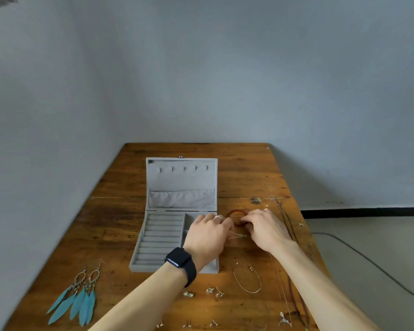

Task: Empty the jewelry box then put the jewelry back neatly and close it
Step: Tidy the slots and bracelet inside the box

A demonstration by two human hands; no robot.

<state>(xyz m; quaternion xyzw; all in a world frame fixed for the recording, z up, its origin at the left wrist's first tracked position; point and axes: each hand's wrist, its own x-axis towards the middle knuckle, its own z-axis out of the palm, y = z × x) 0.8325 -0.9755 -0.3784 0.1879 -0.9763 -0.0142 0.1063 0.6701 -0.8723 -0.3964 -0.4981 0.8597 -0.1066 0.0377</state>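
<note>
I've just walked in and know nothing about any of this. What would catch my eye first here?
Probably the hands in the middle: the left hand and right hand both pinch a red bead bracelet just right of the open grey jewelry box, whose ring rolls look bare. Next come the turquoise feather earrings, lying near the front left corner of the wooden table.

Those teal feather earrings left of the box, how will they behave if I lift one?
The teal feather earrings probably weigh very little, being mostly feather under a small metal hoop. Lifted by the hook, the feathers would likely dangle and sway. They look thin, so pinching them might ruffle them.
</note>
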